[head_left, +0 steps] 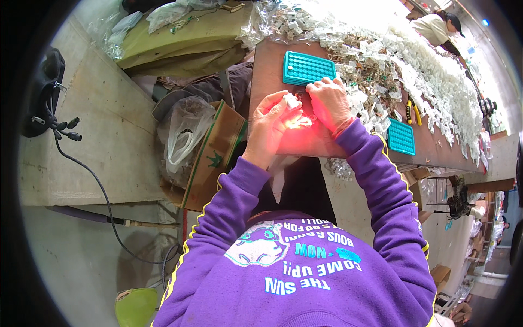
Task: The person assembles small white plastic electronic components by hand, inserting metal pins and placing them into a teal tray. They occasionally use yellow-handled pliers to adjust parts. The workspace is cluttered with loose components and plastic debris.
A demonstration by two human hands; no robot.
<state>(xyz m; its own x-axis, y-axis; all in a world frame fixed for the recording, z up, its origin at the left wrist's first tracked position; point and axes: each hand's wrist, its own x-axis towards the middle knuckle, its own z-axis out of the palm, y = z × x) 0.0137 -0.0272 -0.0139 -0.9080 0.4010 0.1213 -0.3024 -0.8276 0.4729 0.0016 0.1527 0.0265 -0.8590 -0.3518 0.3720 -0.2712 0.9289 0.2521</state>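
Observation:
Between the thumb and fingers of my left hand [271, 121] is a small white block-like piece [292, 102], too small to tell its kind. My right hand [330, 104] has its fingers bent together just below a teal tray [308, 66] with rows of small pockets; what they hold, if anything, is hidden. One small pale round bit lies on that tray. A bright red glow falls on both hands and on some pale, tangled bits [299, 123] lying between them on the brown table [266, 62].
A large heap of clear and white plastic pieces [430, 82] covers the table's right side. Yellow-and-black pliers [413, 112] and a second teal tray [401, 137] lie to the right. At left stands a cardboard box [210, 158] with a clear bag [188, 131]. Another person [433, 28] is at the far right.

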